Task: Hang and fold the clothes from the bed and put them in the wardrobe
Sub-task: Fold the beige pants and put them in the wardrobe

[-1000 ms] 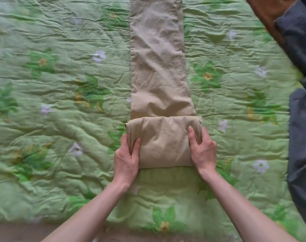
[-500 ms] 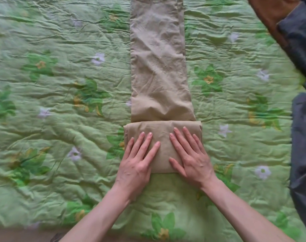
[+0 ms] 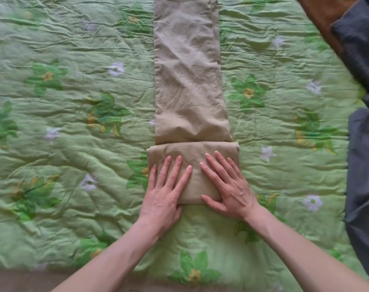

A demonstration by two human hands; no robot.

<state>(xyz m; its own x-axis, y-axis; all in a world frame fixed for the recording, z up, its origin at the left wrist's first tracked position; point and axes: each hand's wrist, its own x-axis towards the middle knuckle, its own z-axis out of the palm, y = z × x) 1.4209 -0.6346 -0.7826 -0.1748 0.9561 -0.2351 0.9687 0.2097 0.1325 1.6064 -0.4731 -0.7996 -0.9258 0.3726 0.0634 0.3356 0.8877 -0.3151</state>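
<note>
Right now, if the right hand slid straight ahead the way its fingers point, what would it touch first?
The right hand lies flat on the folded end of the beige trousers, fingers pointing up and slightly left. It would probably first meet the fold's far edge, then the unfolded trouser leg beyond.

1. Even, soft daylight is observed; no glare is recorded.
2. Faint shadows are cast under each hand (image 3: 164,199) and along the quilt (image 3: 74,144) wrinkles.
3. Centre is rendered sharp; left edge and grey fabric (image 3: 364,165) are blurred.
4. Wide-angle bowing is noted at the borders.

We can read no text, label, brand, number or sign anywhere here; the cloth we see carries only a printed flower pattern.
</note>
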